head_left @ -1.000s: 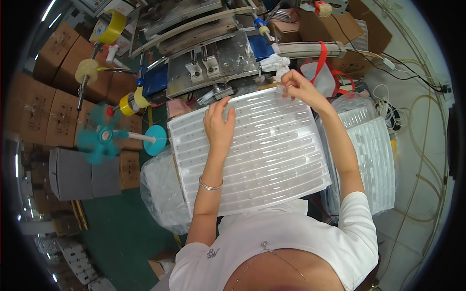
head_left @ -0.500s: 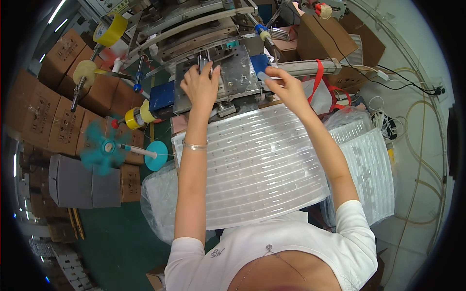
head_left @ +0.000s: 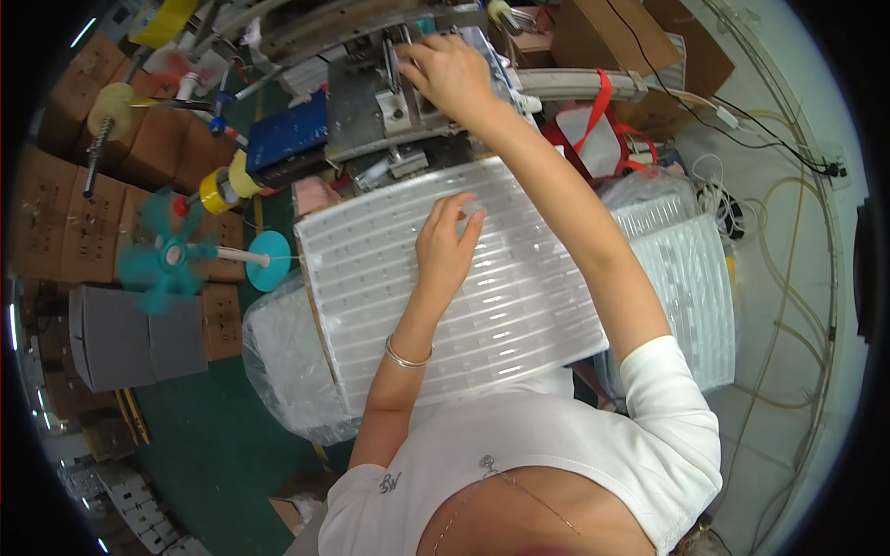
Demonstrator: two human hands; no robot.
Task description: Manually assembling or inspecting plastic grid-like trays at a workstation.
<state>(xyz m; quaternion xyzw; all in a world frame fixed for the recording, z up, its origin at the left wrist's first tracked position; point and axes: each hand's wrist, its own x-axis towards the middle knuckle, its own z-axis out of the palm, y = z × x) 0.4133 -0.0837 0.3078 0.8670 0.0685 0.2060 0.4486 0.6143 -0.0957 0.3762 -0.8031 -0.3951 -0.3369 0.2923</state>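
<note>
My left hand (head_left: 447,248) is over a white ribbed plastic tray (head_left: 371,306) with long parallel grooves. Its thumb and fingers curl toward each other near the tray's far part; whatever they pinch is too small and clear to name. My right hand (head_left: 454,82) reaches across to the metal fixture of a bench machine. Its bent fingers come together beside an upright metal clamp (head_left: 393,69) on the steel plate (head_left: 355,116). Anything between those fingertips is hidden.
A blue block (head_left: 287,139) flanks the plate. At left are a small turquoise fan (head_left: 171,252), yellow tape rolls (head_left: 219,190) and stacked cartons (head_left: 93,218). On the right sit a red-handled bag (head_left: 593,139), more wrapped trays (head_left: 681,296) and cables (head_left: 732,116).
My left hand has come back from the machine to above the tray. My right hand has moved leftward and farther in, to the clamp. The view has shifted slightly.
</note>
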